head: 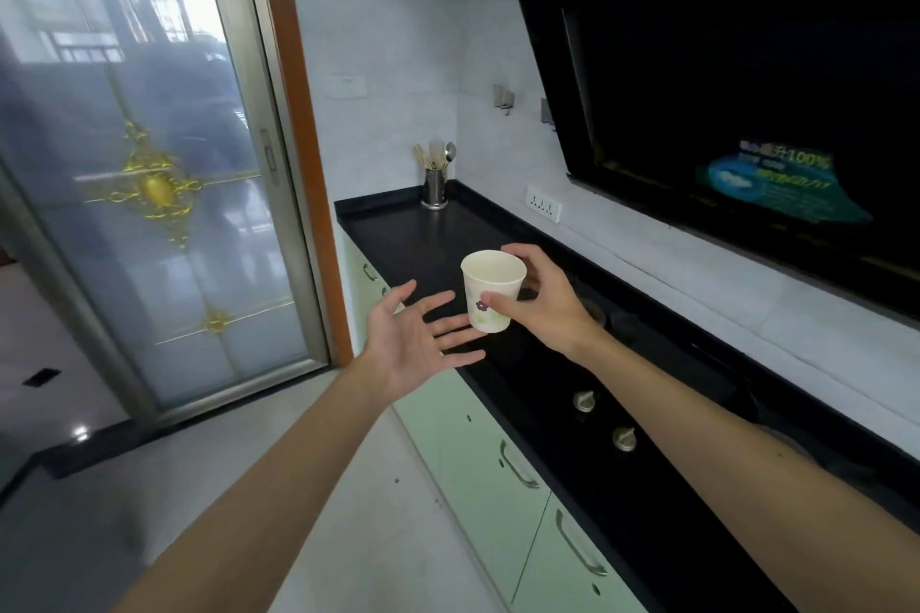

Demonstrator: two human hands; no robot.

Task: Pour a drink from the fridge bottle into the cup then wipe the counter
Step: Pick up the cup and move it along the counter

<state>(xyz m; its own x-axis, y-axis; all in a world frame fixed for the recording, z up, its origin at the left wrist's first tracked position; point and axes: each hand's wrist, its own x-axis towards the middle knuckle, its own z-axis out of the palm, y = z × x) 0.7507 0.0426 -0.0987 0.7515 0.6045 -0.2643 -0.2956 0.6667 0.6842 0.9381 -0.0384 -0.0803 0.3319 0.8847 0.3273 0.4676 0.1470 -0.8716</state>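
Observation:
A white paper cup [490, 284] with a small flower print is held upright above the black counter [413, 239]. My right hand [542, 304] grips it, thumb on the near side and fingers round the far side. The cup looks empty. My left hand [408, 343] is spread open, palm up, just left of and below the cup, fingertips close to its base. No bottle or fridge is in view.
A steel utensil holder [434, 187] stands at the counter's far end. The black hob with two knobs [602, 418] lies under my right arm, a dark range hood [722, 80] above it. Green cabinets [478, 463] are below; a glass sliding door [149, 164] is at left.

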